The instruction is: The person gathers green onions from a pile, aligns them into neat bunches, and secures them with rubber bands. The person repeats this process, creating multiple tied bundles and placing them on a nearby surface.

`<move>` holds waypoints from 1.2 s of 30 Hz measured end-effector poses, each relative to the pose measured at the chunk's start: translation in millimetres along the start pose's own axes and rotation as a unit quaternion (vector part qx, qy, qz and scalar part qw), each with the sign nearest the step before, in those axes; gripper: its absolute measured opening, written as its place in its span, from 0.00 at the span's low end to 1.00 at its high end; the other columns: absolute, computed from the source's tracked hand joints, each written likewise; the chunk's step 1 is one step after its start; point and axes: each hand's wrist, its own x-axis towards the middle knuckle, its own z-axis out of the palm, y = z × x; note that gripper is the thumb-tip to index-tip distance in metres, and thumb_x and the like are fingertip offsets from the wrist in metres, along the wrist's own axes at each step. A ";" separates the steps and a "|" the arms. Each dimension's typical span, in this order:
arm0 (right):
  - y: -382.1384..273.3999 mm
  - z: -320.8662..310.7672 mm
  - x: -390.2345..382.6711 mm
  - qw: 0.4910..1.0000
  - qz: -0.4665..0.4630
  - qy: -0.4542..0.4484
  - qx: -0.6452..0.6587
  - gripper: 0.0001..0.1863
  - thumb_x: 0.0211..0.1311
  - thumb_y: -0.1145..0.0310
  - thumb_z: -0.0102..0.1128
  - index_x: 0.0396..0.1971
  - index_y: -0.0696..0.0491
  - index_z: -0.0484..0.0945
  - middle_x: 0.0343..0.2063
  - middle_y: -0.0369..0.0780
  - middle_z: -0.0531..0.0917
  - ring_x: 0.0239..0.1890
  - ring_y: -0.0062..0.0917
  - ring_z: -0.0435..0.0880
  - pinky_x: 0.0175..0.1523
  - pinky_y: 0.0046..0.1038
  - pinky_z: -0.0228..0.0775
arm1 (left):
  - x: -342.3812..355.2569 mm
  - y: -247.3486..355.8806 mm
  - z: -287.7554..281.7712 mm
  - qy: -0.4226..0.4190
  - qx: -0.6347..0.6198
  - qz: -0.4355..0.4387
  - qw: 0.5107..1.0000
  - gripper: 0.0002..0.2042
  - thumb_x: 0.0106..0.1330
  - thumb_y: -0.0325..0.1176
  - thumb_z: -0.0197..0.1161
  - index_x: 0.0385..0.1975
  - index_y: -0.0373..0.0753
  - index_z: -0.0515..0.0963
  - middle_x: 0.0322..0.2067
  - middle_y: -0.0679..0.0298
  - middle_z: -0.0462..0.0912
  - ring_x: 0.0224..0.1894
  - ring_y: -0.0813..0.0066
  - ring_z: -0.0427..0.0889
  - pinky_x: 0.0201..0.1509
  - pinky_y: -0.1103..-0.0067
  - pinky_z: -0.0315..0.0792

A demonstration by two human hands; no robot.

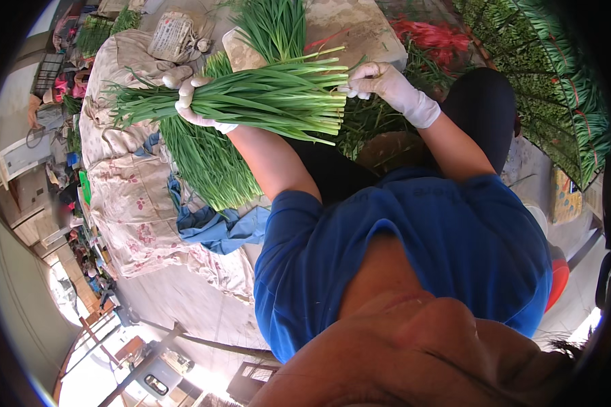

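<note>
My left hand (195,102), in a white glove, is wrapped around the leafy part of a bunch of garlic chives (265,98). The bunch lies level in the air, its pale stem ends pointing right. At those ends is my right hand (380,85), also gloved, with fingers pinched together; what they hold, if anything, is too small to make out. Below the held bunch, a pile of more chives (214,166) rests on a flowered cloth (132,197). Another bundle of chives (271,27) stands out beyond, next to a pale, dirt-stained board (366,34).
Blue cloth (220,227) lies by the pile's near end. Red plastic strands (431,41) and loose green trimmings (366,129) are beside the board. Many tied green bundles (557,74) fill the far right. A folded sack (173,35) sits on the cloth's far end.
</note>
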 end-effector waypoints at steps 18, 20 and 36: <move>-10.8 21.0 8.8 0.994 -0.022 0.095 -0.048 0.06 0.56 0.73 0.62 0.32 0.59 0.77 0.36 0.38 0.81 0.38 0.19 0.78 0.49 0.22 0.67 | 4.3 -25.1 18.9 -0.009 -0.011 0.024 1.000 0.21 0.64 0.26 0.51 0.58 0.42 0.61 0.27 0.73 0.71 0.40 0.82 0.71 0.62 0.72 0.63; -0.7 1.2 -2.7 0.958 -0.120 0.128 -0.228 0.04 0.55 0.74 0.62 0.27 0.58 0.77 0.35 0.38 0.81 0.37 0.20 0.78 0.48 0.22 0.68 | 0.8 -23.1 22.2 0.003 -0.013 0.038 0.999 0.21 0.63 0.26 0.52 0.57 0.43 0.62 0.26 0.74 0.70 0.40 0.83 0.71 0.61 0.73 0.63; -63.8 2.7 37.6 0.686 -0.250 0.048 -0.681 0.08 0.60 0.66 0.56 0.35 0.51 0.79 0.35 0.37 0.82 0.35 0.28 0.81 0.42 0.25 0.72 | 6.6 -51.1 31.7 -0.012 -0.042 0.015 0.999 0.19 0.61 0.26 0.57 0.52 0.44 0.64 0.23 0.77 0.70 0.36 0.87 0.72 0.57 0.76 0.64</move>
